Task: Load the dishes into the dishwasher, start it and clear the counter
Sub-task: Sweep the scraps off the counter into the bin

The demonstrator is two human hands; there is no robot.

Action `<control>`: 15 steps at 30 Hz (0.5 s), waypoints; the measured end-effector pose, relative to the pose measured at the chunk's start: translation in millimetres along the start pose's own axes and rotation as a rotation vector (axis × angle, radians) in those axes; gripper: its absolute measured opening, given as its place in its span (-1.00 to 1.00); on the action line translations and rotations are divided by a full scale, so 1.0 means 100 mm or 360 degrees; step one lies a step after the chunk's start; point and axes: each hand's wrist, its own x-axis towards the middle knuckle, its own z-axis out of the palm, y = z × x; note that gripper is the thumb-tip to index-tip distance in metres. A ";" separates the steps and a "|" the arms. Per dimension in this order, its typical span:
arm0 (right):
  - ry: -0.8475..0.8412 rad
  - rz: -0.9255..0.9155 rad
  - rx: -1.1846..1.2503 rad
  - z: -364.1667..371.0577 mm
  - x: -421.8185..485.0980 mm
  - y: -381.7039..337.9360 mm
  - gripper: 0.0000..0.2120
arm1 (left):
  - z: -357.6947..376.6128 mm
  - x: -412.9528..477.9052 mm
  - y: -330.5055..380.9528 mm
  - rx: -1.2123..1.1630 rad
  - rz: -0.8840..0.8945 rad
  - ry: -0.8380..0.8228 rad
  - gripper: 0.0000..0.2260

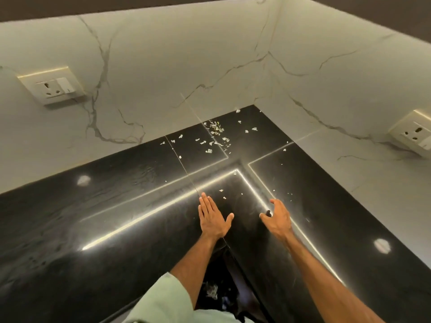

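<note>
Scraps [214, 136] scattered on black counter [116, 206], most near wall corner. Left hand [213, 220] laid flat on counter, fingers straight, together. Right hand [277, 217] held just beside it, fingers loosely curled, nothing gripped.

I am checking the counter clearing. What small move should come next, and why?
Probably reach the left hand toward the corner and sweep the scraps back across the counter: they lie scattered beyond both hands, and the right hand holds nothing.
</note>
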 end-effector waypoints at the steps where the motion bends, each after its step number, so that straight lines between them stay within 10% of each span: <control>1: 0.0000 -0.0001 -0.0002 -0.01 0.01 -0.01 -0.40 | 0.07 0.03 0.00 0.0013 -0.0024 0.0047 -0.02; 15: 0.0362 0.0233 0.0145 0.28 0.13 0.08 -0.52 | 0.26 0.78 0.26 0.0228 0.0212 0.0327 -0.08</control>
